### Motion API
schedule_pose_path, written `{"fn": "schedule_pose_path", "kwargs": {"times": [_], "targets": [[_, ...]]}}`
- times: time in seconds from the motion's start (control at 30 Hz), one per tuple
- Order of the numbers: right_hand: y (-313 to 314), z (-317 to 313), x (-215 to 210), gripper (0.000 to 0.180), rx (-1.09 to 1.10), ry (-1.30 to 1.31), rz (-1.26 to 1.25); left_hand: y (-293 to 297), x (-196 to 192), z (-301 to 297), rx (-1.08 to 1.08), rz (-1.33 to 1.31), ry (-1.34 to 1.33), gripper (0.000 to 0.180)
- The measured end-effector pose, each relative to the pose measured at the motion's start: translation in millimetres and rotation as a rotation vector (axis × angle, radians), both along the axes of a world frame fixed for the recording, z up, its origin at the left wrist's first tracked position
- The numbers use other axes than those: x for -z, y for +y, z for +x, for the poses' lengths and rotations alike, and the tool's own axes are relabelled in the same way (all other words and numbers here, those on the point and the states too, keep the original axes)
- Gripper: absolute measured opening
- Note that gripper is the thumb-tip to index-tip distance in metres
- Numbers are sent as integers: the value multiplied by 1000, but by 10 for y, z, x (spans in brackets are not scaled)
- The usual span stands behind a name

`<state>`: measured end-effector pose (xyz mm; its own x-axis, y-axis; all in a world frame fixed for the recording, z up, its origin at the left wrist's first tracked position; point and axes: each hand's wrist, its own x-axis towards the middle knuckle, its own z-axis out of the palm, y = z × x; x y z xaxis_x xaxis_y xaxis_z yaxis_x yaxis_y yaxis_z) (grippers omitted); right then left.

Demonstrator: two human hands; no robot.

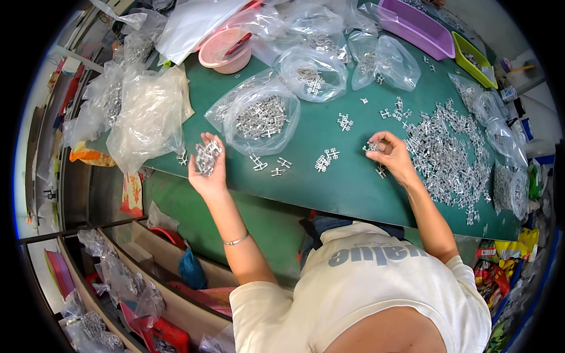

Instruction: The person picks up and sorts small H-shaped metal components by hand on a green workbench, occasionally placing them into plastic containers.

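In my left hand, cupped with the palm up near the table's front edge, lies a heap of small silvery metal parts. Thumb and fingers of my right hand pinch a small metal part beside the big loose pile of metal parts. An open clear plastic bag with many such parts stands just beyond my left hand. Between the hands, small clusters of parts lie on the green table.
More clear bags of parts stand along the back, near a pink basket with a red pen-like thing. A purple bin and a green bin sit far right. Flat plastic bags cover the left end; open drawers are below.
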<state>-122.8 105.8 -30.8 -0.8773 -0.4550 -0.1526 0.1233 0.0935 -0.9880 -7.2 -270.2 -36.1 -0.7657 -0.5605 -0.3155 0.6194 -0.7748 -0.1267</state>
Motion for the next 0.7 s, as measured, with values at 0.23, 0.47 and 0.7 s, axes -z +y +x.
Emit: {"fn": "schedule_pose_path", "kwargs": {"times": [0.23,0.47,0.7], "targets": [[54,-67,-113,22,-12,-40,48,429,35,153,18,137,-26,32],[85,-88,-133,31,-58,68,171,1261,-134,397,364,-108,-174,23],[-88,215,-466,28,-243,-263,-203,2116,-191,136,961,-392,-297,26]]}}
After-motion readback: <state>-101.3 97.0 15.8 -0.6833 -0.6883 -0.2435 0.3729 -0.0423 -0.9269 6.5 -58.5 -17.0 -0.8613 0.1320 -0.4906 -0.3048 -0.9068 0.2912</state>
